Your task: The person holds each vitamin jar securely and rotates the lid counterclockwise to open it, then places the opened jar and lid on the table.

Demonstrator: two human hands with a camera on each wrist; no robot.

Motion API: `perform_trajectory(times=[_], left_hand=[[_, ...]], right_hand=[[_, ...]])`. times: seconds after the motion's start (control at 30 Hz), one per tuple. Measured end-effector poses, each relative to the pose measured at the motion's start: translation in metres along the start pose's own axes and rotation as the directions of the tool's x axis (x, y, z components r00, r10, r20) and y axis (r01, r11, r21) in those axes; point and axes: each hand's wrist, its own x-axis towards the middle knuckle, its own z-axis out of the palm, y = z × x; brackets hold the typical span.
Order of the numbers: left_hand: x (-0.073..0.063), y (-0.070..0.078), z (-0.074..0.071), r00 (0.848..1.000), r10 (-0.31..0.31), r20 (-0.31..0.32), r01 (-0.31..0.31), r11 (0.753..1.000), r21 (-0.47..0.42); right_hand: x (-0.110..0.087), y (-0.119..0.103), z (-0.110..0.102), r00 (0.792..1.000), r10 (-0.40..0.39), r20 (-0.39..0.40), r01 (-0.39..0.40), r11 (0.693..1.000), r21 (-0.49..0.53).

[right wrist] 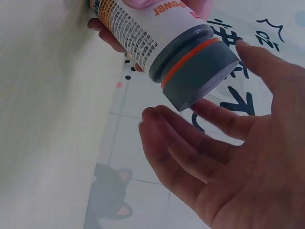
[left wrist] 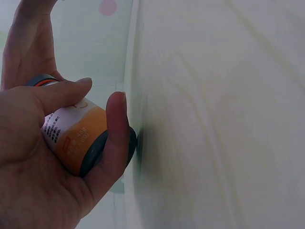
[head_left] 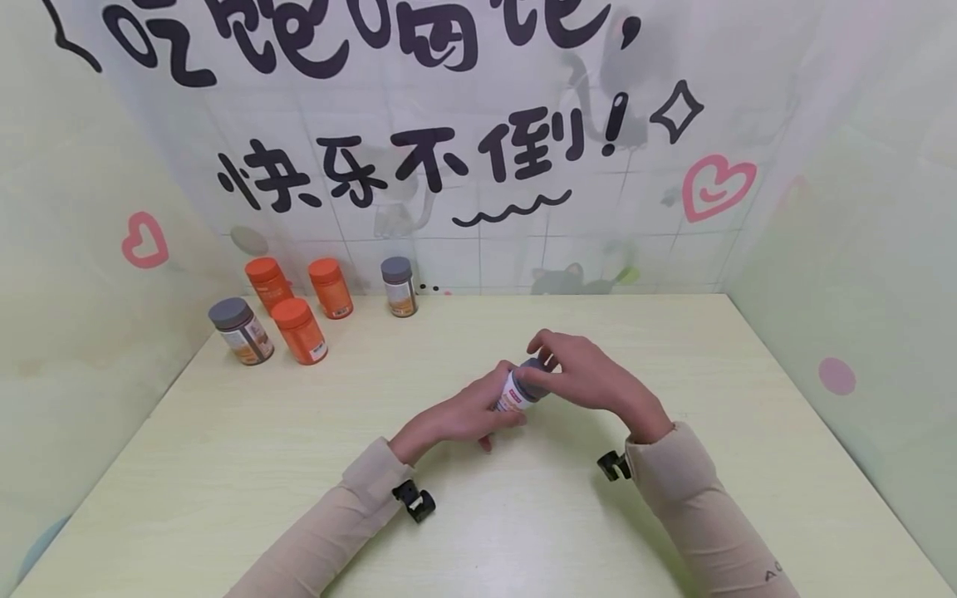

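Observation:
In the head view, my left hand (head_left: 467, 413) grips a pill bottle (head_left: 512, 397) tilted low over the table. The left wrist view shows its white and orange label and dark grey base, with thumb and fingers curled round the body. A grey cap (right wrist: 202, 74) tops the bottle, and an orange band shows at its lower edge in the right wrist view. My right hand (head_left: 586, 374) is around the cap end, its fingers spread and loosely bent. Thumb and fingers stand on opposite sides of the cap; whether a fingertip touches it I cannot tell.
At the table's back left stand several bottles: orange ones (head_left: 301, 332) and a grey-capped one (head_left: 242, 332). Another grey-capped bottle (head_left: 399, 287) stands further right, near the back wall. Printed sheets (head_left: 478, 249) enclose the pale table (head_left: 478, 531) at the back and sides.

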Motion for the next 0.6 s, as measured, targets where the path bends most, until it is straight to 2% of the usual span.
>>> perform_trajectory(times=[0.1,0.3,0.43,0.6], left_hand=[[0.0002,0.0010,0.0002,1.000,-0.005,0.000,0.005,1.000,0.001],[0.0003,0.0029,0.0001,1.000,-0.007,0.002,0.007,1.000,0.000],[0.0002,0.0037,0.0002,1.000,-0.010,0.003,0.010,1.000,0.002],[-0.0007,0.0038,0.0005,1.000,-0.014,-0.004,0.014,1.000,-0.004]], right_hand=[[0.0000,0.0019,-0.0004,0.999,0.040,-0.006,-0.040,0.999,-0.005],[0.0004,0.0040,-0.0006,0.998,0.060,0.016,-0.059,0.998,-0.018],[-0.0005,0.0025,-0.0013,0.999,0.033,0.035,-0.033,0.999,0.001],[-0.0011,0.0012,-0.0033,0.998,-0.036,0.056,0.037,0.999,-0.007]])
